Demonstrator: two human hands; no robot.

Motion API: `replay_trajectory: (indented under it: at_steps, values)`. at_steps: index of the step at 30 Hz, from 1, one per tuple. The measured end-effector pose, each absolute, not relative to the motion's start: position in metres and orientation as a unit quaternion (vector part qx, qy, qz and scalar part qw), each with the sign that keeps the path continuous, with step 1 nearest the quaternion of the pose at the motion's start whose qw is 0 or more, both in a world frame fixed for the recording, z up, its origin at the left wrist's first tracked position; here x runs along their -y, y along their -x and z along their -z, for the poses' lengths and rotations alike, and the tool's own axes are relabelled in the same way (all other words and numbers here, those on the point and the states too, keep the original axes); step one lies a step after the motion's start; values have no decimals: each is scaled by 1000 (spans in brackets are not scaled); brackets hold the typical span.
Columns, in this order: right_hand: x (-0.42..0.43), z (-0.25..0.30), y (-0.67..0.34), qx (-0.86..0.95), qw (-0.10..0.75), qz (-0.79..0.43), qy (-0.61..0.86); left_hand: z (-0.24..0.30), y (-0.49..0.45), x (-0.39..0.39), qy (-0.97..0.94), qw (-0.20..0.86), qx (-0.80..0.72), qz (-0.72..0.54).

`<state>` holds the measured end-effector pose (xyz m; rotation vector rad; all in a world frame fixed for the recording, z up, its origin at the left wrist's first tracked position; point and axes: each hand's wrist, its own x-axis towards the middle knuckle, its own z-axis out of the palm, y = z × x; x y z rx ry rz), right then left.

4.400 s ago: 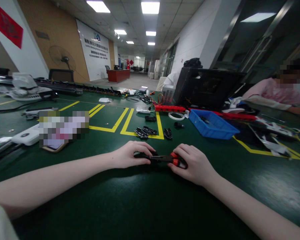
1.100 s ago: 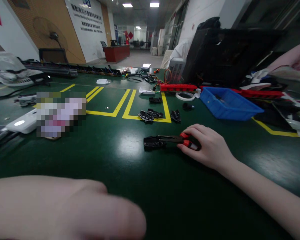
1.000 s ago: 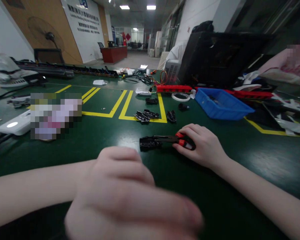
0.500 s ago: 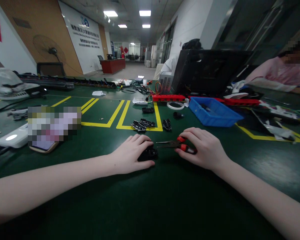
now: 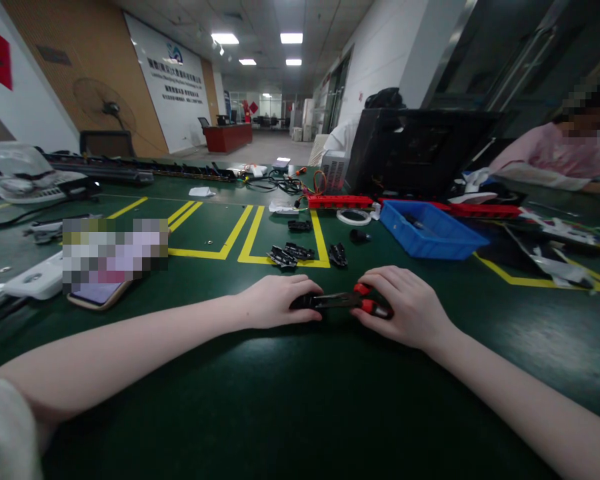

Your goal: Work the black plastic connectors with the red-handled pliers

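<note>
My left hand [image 5: 283,301] is closed round a small black plastic part [image 5: 306,301], fingers over it and thumb below; much of the part is hidden. My right hand [image 5: 410,303] grips red-and-black handled long-nose pliers [image 5: 350,300] by the handles. The jaws point left and their tips meet the right end of the black part; whether they clamp it I cannot tell. Beyond my hands lie several similar black plastic parts, among them a pair touching each other [image 5: 291,253], one farther back [image 5: 299,226] and one to the right [image 5: 338,254].
A blue tray [image 5: 433,233] stands right, near a black cylindrical piece [image 5: 360,236] and a white tape ring [image 5: 354,217]. Red strips [image 5: 340,201] and a large black case [image 5: 420,150] are behind. At left lies a phone [image 5: 97,293]. A person in pink [image 5: 545,153] sits far right.
The pliers and the black part have come together; the jaw tips now touch the part's right end. My left hand has shifted slightly right, and the camera view has moved a little.
</note>
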<state>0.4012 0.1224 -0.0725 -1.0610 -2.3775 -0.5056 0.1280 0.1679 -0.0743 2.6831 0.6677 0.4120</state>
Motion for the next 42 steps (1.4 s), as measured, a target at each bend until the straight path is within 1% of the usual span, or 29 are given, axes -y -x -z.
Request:
replay_trajectory:
  at_steps: [10, 18, 25, 32, 42]
  values:
    - [-122, 71, -399, 883, 213, 183, 376, 74, -129, -167, -967, 101, -205, -114]
    - [-121, 70, -398, 895, 205, 185, 350, 76, -128, -169, -974, 87, -165, -126]
    - [-121, 71, -399, 900, 199, 186, 341, 76, -128, -169, -974, 94, -163, -124]
    - [-121, 71, -398, 904, 196, 195, 326, 76, -129, -168, -980, 66, -141, -120]
    - [-122, 73, -400, 900, 206, 167, 346, 75, -129, -168, -971, 116, -161, -136]
